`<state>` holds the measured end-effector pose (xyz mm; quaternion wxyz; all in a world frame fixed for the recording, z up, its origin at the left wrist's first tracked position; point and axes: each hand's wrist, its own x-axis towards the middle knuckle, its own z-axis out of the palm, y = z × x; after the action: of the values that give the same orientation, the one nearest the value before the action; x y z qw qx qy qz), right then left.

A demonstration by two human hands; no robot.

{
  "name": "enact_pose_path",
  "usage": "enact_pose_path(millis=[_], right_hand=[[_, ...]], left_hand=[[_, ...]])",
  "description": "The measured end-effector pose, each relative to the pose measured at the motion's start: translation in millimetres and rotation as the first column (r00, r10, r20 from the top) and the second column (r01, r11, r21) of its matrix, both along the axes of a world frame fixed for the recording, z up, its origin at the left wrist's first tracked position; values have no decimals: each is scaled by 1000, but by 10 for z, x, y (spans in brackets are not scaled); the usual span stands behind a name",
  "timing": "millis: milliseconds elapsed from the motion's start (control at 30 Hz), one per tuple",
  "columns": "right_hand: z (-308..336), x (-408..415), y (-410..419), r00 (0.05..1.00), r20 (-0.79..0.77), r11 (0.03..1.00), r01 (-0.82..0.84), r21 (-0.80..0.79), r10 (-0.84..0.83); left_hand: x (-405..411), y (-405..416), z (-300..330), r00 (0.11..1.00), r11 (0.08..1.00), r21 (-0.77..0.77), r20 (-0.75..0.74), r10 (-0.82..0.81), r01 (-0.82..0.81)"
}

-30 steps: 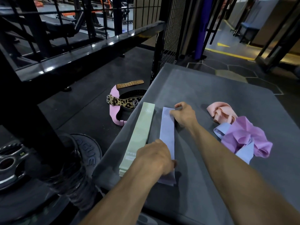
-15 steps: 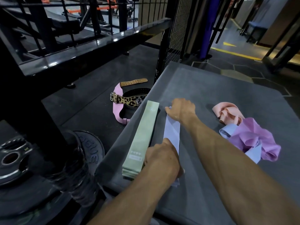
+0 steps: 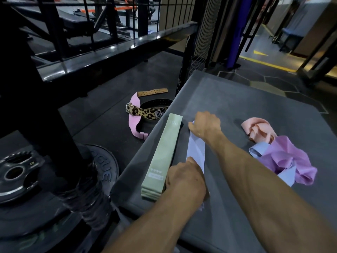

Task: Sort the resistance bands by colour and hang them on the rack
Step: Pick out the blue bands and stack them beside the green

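Lilac band (image 3: 196, 150) lies stretched flat on the desk (image 3: 237, 99) beside the green stack (image 3: 164, 154), both hands' grips, left (image 3: 186, 179) and right (image 3: 205, 126), pinching its ends.

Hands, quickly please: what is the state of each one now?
Left hand: closed, gripping the near end of the lavender band.
Right hand: closed, gripping the far end of the same band.

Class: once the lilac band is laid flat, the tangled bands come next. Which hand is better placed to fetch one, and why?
Probably the right hand: its arm lies on the tangled bands' side. The left hand sits beside the green stack, gripping the lilac band.
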<state>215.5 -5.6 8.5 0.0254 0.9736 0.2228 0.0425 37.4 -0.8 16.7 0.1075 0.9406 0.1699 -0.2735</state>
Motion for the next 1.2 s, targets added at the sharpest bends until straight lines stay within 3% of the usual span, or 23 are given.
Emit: enact_pose_path(millis=[233, 333, 567, 1067, 1200], right_hand=[[-21, -23, 66, 998, 50, 993, -18, -114, 23], [-6, -15, 59, 999, 43, 994, -28, -107, 32], [12, 21, -21, 999, 18, 998, -27, -49, 28], [32, -12, -29, 999, 42, 999, -17, -48, 19], [13, 1, -44, 1000, 21, 1000, -6, -8, 6]], left_hand=[[-17, 11, -28, 1000, 1000, 16, -8, -7, 7], [-30, 12, -21, 1000, 1000, 15, -20, -11, 11], [-162, 34, 70, 990, 1000, 17, 143, 3, -5], [-235, -4, 123, 985, 999, 40, 168, -28, 22], [-254, 48, 202, 983, 999, -34, 185, -7, 13]])
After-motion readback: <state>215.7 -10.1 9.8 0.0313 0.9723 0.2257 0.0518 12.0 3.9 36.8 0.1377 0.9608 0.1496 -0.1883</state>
